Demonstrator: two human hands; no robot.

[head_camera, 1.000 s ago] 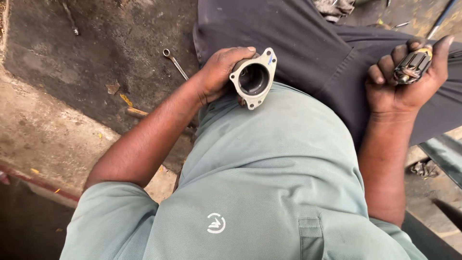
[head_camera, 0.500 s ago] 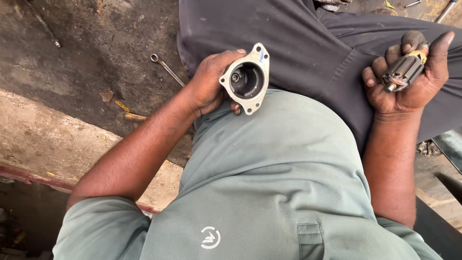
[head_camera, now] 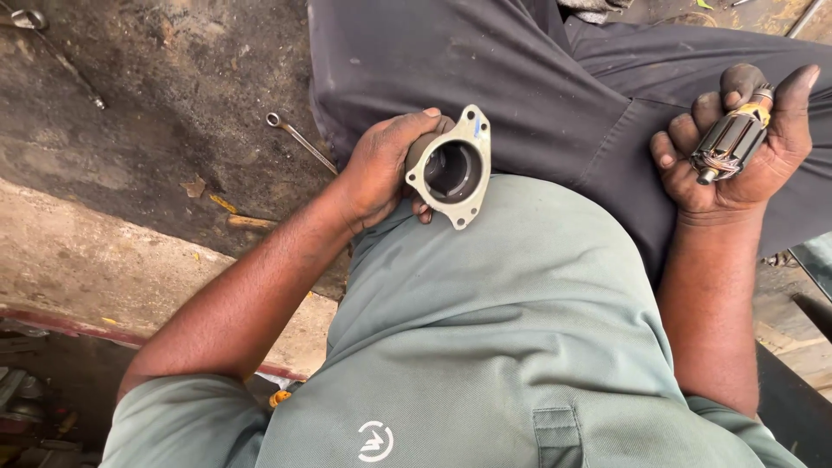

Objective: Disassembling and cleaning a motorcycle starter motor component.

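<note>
My left hand grips a pale metal housing, a round hollow cup with a flat flange and bolt ears, its open side facing up at me over my lap. My right hand lies palm up on my dark trouser leg and holds a small motor armature with copper windings and a short shaft. The two hands are well apart, one at each side of my green shirt.
A spanner lies on the dirty, oily ground left of my leg. A concrete ledge with a red-painted edge runs along the left. More tools and scraps lie at the top left and bottom left corners.
The view has shifted a little to the right and down. My left hand has turned the housing slightly; my right hand still holds the armature on my leg.
</note>
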